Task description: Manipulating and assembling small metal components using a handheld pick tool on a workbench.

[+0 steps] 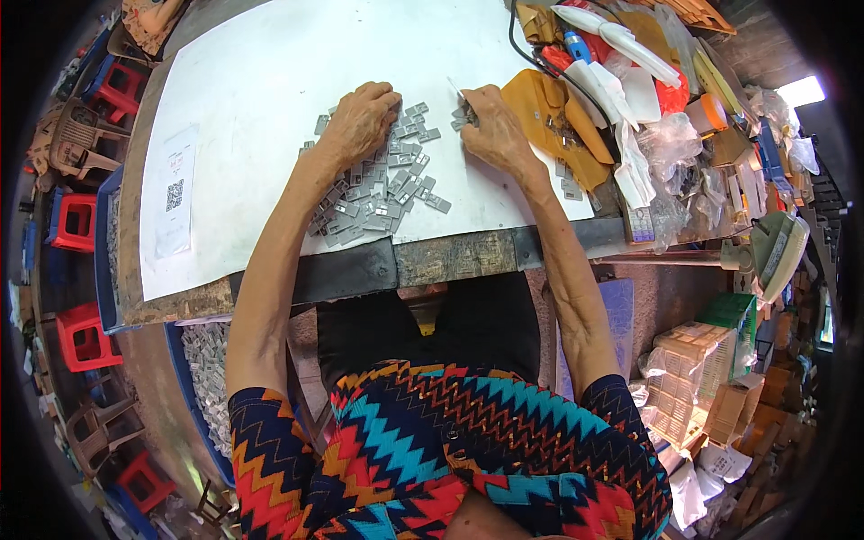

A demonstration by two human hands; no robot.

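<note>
The left hand (362, 119) bent over the upper left of a heap of small, flat, grey rectangular pieces (399, 187) (whether it gripped any, I could not tell), their long axes pointing every way. Farther off, right of the heap, the right hand (493, 130) pinched a slim pale tool (454, 86). The smooth white sheet (247, 117) beneath reached toward crumpled brown paper (533, 97) and, below, a beige slatted crate (677, 360).
</note>
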